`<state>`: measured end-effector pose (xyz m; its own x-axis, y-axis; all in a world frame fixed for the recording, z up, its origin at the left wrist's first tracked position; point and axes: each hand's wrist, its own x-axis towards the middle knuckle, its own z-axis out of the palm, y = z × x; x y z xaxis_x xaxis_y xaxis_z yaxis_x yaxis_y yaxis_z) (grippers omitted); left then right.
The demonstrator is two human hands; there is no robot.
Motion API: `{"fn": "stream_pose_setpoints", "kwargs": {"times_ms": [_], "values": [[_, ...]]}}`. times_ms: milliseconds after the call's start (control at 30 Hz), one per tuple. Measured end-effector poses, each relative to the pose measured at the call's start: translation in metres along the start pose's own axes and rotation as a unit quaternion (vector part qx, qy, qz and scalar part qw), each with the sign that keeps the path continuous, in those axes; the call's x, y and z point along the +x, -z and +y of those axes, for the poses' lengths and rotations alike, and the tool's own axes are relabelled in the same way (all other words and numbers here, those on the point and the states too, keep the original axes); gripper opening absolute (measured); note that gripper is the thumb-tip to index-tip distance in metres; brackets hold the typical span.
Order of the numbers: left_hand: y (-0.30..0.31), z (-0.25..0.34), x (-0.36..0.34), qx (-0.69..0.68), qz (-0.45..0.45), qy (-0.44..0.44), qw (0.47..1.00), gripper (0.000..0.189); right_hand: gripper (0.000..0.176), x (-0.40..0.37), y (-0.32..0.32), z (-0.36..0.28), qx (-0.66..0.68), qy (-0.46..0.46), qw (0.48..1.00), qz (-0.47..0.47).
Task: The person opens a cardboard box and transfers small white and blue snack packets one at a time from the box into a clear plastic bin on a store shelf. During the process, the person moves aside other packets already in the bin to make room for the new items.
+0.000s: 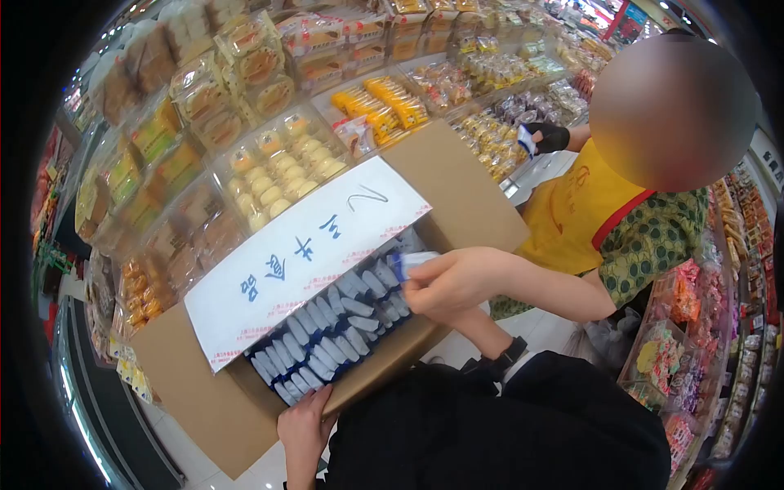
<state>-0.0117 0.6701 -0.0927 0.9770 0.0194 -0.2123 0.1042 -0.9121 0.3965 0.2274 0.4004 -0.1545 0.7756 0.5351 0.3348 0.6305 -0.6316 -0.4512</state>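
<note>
My left hand is closed on the near edge of an open cardboard box, fingers curled over the rim. Inside lie rows of small white-and-blue packets. My right hand, below a dark wristband, reaches over the box's right end; its fingers are hidden behind a co-worker's bare hand. At the fingertips there is a white-and-blue packet. A white label with handwritten characters covers the far flap.
The co-worker, in a yellow apron, stands at the right; their black-gloved hand holds another packet. Beyond the box are trays of round pastries and yellow-wrapped snacks. Candy shelves line the right.
</note>
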Motion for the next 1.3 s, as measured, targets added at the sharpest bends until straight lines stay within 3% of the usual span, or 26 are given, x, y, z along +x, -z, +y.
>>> {"fn": "stream_pose_setpoints", "kwargs": {"times_ms": [100,200,300,533,600,700,1100,1233,1300], "values": [[-0.004,-0.003,0.001,-0.012,0.009,0.006,1.000,0.058,0.025,0.001,-0.005,0.004,0.056,0.098,0.994,0.006],[-0.004,-0.002,0.000,-0.003,0.024,-0.007,1.000,0.056,0.025,0.018,0.027,-0.030,0.003,-0.093,0.987,-0.134],[-0.008,-0.006,0.000,-0.004,0.056,-0.031,0.998,0.051,0.024,0.015,0.018,-0.019,0.017,-0.058,0.994,-0.094],[-0.008,-0.005,0.001,-0.013,0.069,-0.048,0.996,0.050,0.030,0.017,0.023,-0.025,0.005,-0.084,0.989,-0.123],[-0.008,-0.006,0.000,-0.006,0.056,-0.051,0.997,0.050,0.035,0.020,0.029,-0.032,-0.001,-0.131,0.973,-0.190],[-0.007,-0.007,0.002,0.000,0.036,-0.060,0.998,0.050,0.040,0.013,0.022,-0.019,-0.012,-0.117,0.973,-0.201],[-0.009,-0.009,0.009,-0.003,0.014,-0.074,0.997,0.045,0.043,0.029,0.036,-0.020,-0.010,-0.206,0.939,-0.275],[-0.018,-0.012,0.015,0.006,0.016,-0.088,0.996,0.045,0.042,0.030,0.038,-0.002,0.019,-0.210,0.945,-0.248],[-0.020,-0.009,0.019,-0.007,0.026,-0.100,0.995,0.055,0.041,0.030,0.039,0.005,0.021,-0.208,0.955,-0.212]]}}
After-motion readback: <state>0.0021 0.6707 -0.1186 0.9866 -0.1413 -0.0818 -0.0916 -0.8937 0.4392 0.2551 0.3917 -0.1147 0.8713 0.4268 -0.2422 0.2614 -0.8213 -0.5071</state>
